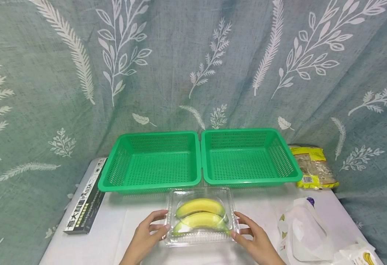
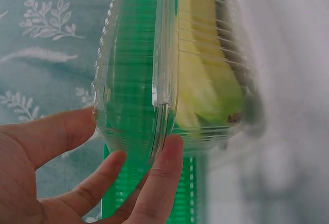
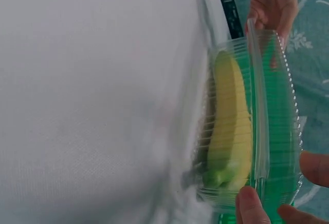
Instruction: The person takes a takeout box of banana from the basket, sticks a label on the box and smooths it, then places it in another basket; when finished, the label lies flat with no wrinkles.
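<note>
"Where's the clear, ridged plastic clamshell box (image 1: 188, 240)?"

"Toward the white table's (image 1: 113, 221) near edge, before two green perforated plastic baskets (image 1: 150, 187), with yellow-green bananas (image 1: 200, 221) inside."

"And the grip?"

"Left hand (image 1: 144, 235) and right hand (image 1: 257, 240) pinch opposite sides, probably to keep it level. Whether it touches the table, I can't tell."

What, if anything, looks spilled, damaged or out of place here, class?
Nothing looks spilled, and the clear container holding bananas seems intact. Only the white packaging at the head view's right looks untidy, lying rumpled while the green baskets stand neatly paired.
</note>
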Tool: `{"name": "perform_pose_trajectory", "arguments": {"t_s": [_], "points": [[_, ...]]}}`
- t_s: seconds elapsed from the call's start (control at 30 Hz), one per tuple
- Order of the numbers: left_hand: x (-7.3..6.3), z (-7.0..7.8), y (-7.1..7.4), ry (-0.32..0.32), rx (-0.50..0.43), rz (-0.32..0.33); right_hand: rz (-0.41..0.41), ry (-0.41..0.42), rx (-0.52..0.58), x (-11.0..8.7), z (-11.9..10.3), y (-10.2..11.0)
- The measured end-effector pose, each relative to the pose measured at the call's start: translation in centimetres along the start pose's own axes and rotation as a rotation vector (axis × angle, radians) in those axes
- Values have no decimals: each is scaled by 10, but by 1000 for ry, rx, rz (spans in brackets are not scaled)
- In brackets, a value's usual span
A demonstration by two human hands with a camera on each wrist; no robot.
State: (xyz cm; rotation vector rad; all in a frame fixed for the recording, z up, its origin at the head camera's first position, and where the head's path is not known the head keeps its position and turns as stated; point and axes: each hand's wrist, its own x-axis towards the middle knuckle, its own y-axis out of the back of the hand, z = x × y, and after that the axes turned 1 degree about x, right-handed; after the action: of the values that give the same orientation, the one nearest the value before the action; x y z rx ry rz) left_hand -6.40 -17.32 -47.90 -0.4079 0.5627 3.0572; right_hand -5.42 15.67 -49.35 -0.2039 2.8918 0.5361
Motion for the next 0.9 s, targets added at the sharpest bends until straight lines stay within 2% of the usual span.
{"name": "perform_pose_trajectory", "arguments": {"t_s": [0.5, 0.9], "points": [[3, 2, -2, 6, 23, 4, -8, 26, 26, 3, 0, 2], [3, 1, -1, 15, 39, 3, -39, 24, 6, 5, -2, 3]]}}
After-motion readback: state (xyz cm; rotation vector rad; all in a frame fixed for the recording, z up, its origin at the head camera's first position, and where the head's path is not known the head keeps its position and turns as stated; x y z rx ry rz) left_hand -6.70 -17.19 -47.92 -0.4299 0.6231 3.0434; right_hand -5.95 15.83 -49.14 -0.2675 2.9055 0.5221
